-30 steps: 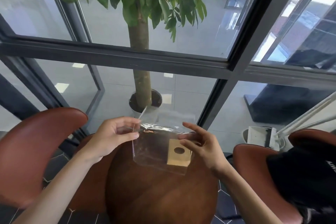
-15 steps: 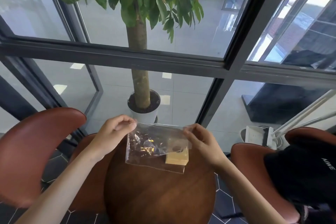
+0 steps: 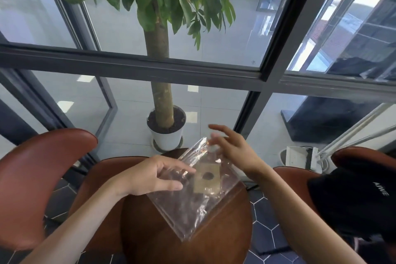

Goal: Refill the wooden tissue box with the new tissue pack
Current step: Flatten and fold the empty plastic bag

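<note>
A clear, crinkled plastic bag [image 3: 190, 203] lies tilted over the round wooden table [image 3: 216, 244], one corner raised toward the window. A small tan wooden box with a round hole [image 3: 206, 178] shows through the plastic; I cannot tell whether it is inside the bag or behind it. My left hand [image 3: 154, 176] pinches the bag's left edge between thumb and fingers. My right hand [image 3: 233, 150] hovers at the raised corner with its fingers spread, its fingertips close to the plastic.
Brown leather chairs stand at the left [image 3: 32, 178] and right [image 3: 364, 158] of the table. A black cap [image 3: 353, 199] rests on the right chair. Beyond the table are a potted tree [image 3: 167, 137], a glass wall and a white bin [image 3: 300, 156].
The bag was held flat between both hands; it has turned diagonal and dropped toward the table. My right hand has loosened and spread its fingers, while my left hand has shifted right along the edge.
</note>
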